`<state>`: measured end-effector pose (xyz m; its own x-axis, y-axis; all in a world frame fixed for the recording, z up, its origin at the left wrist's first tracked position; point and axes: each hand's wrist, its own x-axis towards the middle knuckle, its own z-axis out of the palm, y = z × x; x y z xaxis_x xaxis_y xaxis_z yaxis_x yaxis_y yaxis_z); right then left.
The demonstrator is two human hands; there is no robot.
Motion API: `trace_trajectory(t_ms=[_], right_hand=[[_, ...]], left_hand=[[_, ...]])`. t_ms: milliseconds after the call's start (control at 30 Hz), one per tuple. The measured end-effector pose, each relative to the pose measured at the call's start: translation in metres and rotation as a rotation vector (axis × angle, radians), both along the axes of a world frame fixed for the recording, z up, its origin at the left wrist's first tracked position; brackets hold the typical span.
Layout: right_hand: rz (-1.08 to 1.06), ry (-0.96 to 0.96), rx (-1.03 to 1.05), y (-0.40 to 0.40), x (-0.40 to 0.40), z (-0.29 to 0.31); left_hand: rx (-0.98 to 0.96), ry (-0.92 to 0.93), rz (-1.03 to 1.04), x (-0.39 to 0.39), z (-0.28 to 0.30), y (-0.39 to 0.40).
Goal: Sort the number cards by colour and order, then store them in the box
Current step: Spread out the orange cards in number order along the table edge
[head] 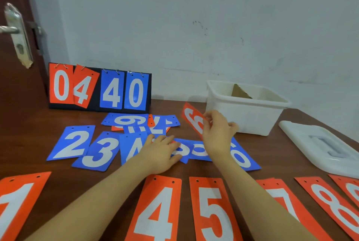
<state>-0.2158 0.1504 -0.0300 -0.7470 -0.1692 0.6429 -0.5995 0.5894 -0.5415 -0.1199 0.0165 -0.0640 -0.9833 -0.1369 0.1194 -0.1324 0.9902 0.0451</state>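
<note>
My right hand (218, 131) was raised above the dark brown wooden table (29, 143), fingers and thumb pinching the edge of a tilted orange plastic card with a white 6 (192, 119). My left hand (162, 150) lay flat with fingers straight, pressing on the overlapping row of blue plastic number cards (101, 151) showing 2, 3, 4 and more, which ran beneath both hands. Just beyond the left hand sat a loose heap of blue and orange cards (139, 122). Nearer me than both hands lay the row of orange number cards (210, 207): 1, 4, 5, 7, 8. Just past the right hand stood the open white plastic box (244, 116), with its white lid (320, 147) lying flat to that hand's right. Far beyond the left hand stood a black flip scoreboard (100, 87) reading 04 in orange and 40 in blue.
</note>
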Motion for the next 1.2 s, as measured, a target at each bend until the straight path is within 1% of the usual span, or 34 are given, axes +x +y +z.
trace_trajectory(t_ms=[33,100,133,167,200,233,267,333,367,400,467,500,533,600,633,667,767,867,933,1000,1100,1200], right_hand=[[0.023,0.123,0.009,0.001,0.004,0.008],[0.080,0.328,0.071,0.004,0.011,0.022],[0.150,0.352,0.091,0.005,0.014,0.028],[0.267,0.297,0.090,0.006,0.017,0.032],[0.414,0.190,0.070,0.005,0.021,0.035],[0.547,0.081,0.057,0.003,0.025,0.035],[0.614,0.025,0.069,0.000,0.029,0.033],[0.562,0.090,0.108,-0.010,0.036,0.026],[0.501,0.126,0.087,-0.015,0.037,0.020],[0.438,0.122,0.017,-0.019,0.038,0.016],[0.324,0.024,-0.155,-0.027,0.038,0.011],[0.263,-0.040,-0.155,-0.031,0.036,0.007],[0.201,-0.118,-0.053,-0.036,0.033,0.001],[0.106,-0.281,0.294,-0.047,0.031,-0.017],[0.080,-0.341,0.431,-0.052,0.031,-0.026],[0.061,-0.390,0.513,-0.056,0.032,-0.033],[0.034,-0.519,0.537,-0.066,0.028,-0.037],[0.035,-0.627,0.540,-0.071,0.022,-0.031],[0.048,-0.649,0.517,-0.073,0.021,-0.030],[0.095,-0.628,0.436,-0.072,0.023,-0.030],[0.186,-0.474,0.208,-0.062,0.025,-0.026],[0.209,-0.346,-0.082,-0.045,0.026,-0.011]], left_hand=[[0.052,0.112,0.016,0.001,0.004,0.003],[0.191,0.449,0.059,0.007,0.017,0.007],[0.233,0.589,0.056,0.010,0.025,0.006],[0.229,0.669,0.039,0.014,0.033,0.004],[0.187,0.697,0.022,0.019,0.039,0.000],[0.129,0.691,0.013,0.023,0.044,-0.004],[0.086,0.679,0.005,0.027,0.046,-0.007],[0.107,0.671,0.010,0.035,0.046,-0.011],[0.167,0.679,0.036,0.039,0.043,-0.013],[0.250,0.696,0.082,0.044,0.040,-0.016],[0.430,0.754,0.210,0.053,0.036,-0.027],[0.504,0.780,0.270,0.057,0.035,-0.033],[0.569,0.798,0.313,0.061,0.034,-0.038],[0.672,0.816,0.348,0.067,0.033,-0.046],[0.707,0.821,0.346,0.071,0.033,-0.049],[0.723,0.821,0.337,0.074,0.033,-0.050],[0.684,0.828,0.335,0.080,0.028,-0.053],[0.669,0.832,0.390,0.083,0.023,-0.054],[0.700,0.816,0.397,0.084,0.022,-0.053],[0.740,0.779,0.388,0.085,0.021,-0.050],[0.749,0.751,0.379,0.087,0.023,-0.049],[0.730,0.803,0.397,0.088,0.027,-0.048]])
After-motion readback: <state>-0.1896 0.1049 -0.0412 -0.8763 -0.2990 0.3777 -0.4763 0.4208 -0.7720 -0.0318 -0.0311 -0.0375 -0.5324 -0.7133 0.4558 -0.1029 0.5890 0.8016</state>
